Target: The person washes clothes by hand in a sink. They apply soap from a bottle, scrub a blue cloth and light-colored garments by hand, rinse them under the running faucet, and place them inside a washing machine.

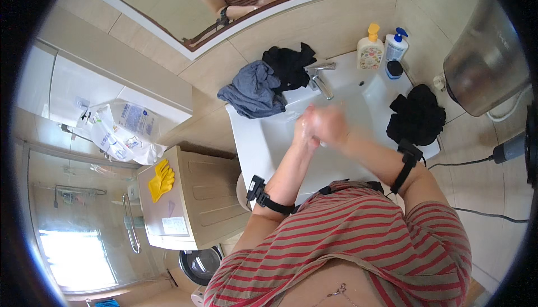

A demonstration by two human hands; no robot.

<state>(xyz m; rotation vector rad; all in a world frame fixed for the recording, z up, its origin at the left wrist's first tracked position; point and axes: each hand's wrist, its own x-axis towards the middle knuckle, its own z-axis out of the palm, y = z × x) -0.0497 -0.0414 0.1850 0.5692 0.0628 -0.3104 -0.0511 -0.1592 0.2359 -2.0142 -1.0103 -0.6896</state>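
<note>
Over the white washbasin, my left hand and my right hand are pressed together, wet or soapy, just in front of the chrome faucet. The right hand is blurred and covers part of the left, so the fingers are partly hidden. No object shows between them, though a small pale patch lies under the palms. Grey-blue cloth and black cloth lie on the rim left of the faucet. Another black cloth rests on the right rim.
A yellow-capped pump bottle, a blue-capped pump bottle and a dark-lidded jar stand at the back right corner. Yellow rubber gloves lie on the washing machine at left. A hair dryer is at right.
</note>
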